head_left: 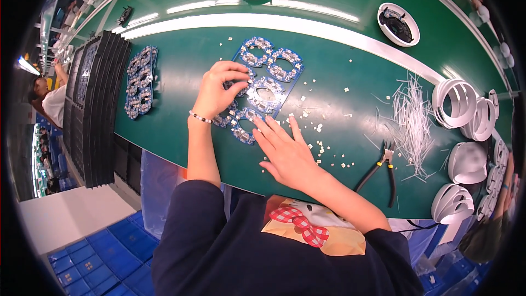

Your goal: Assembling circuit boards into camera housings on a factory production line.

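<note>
One green table [181,66] | two blue circuit panels: central panel [269,81] mid-table, ring-holed, component-studded; side panel [137,89] | worker's left hand [219,90] over the former, fingers curled, grip indeterminable; right hand [287,153] at its near edge, fingers spread | one wire cutter [388,156]

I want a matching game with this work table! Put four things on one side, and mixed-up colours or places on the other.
Things:
1. Cutting pliers
2. Beaded bracelet
3. Central circuit boards
4. Stacked trays

Colours or places:
A. Blue, partly covered by the left hand
B. Black, over at the far left
C. Around the left wrist
D. Beside the heap of thin white strips

Right pairs: 1-D, 2-C, 3-A, 4-B
</note>
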### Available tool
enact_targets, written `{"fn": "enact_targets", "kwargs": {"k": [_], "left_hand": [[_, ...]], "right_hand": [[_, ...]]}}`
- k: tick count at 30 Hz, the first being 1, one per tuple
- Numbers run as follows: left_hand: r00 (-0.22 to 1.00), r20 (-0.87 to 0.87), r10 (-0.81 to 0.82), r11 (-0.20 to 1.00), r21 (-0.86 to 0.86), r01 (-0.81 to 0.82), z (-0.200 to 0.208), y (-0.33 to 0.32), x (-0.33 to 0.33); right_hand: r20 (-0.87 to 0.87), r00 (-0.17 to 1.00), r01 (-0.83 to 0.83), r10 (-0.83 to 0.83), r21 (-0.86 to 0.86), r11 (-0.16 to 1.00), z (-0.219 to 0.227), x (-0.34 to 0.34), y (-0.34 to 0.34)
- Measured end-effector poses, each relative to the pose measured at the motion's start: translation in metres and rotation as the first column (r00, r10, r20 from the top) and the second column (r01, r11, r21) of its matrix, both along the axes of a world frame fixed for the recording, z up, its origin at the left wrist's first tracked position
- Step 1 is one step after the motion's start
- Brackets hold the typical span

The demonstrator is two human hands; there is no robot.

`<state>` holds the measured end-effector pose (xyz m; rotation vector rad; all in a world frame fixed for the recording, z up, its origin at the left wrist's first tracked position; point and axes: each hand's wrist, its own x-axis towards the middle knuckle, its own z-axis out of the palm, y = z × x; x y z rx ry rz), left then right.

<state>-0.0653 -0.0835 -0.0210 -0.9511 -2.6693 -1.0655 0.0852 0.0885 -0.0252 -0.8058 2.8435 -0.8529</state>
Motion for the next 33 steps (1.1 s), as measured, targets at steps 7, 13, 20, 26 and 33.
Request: {"fn": "enact_targets", "kwargs": {"k": [7,13,20,26,33], "left_hand": [[0.997,0.072,0.012,1.0,-0.024,-0.011,0.0,0.006,0.003],[1.0,0.002,0.002,0.997,-0.076,-0.002,-0.001,0.009,-0.001],[0.985,0.174,-0.005,0.981,0.192,-0.029,-0.004,0.003,-0.004],[0.998,0.069,0.003,1.0,0.004,-0.003,-0.004,0.008,0.0],[0.999,0.007,0.034,0.998,-0.043,-0.033,-0.002,0.012,0.003]], "right_hand": [[-0.004,1.0,-0.008,0.008,0.02,1.0,-0.001,0.0,0.0],[-0.044,0.999,-0.002,0.003,0.034,0.999,-0.002,-0.001,0.001],[-0.013,1.0,-0.013,0.013,0.028,1.0,-0.001,-0.001,-0.001],[-0.001,1.0,-0.003,0.003,0.009,1.0,-0.002,0.0,0.0],[-0.018,1.0,0.005,-0.005,-0.005,1.0,-0.002,0.001,0.0]]}}
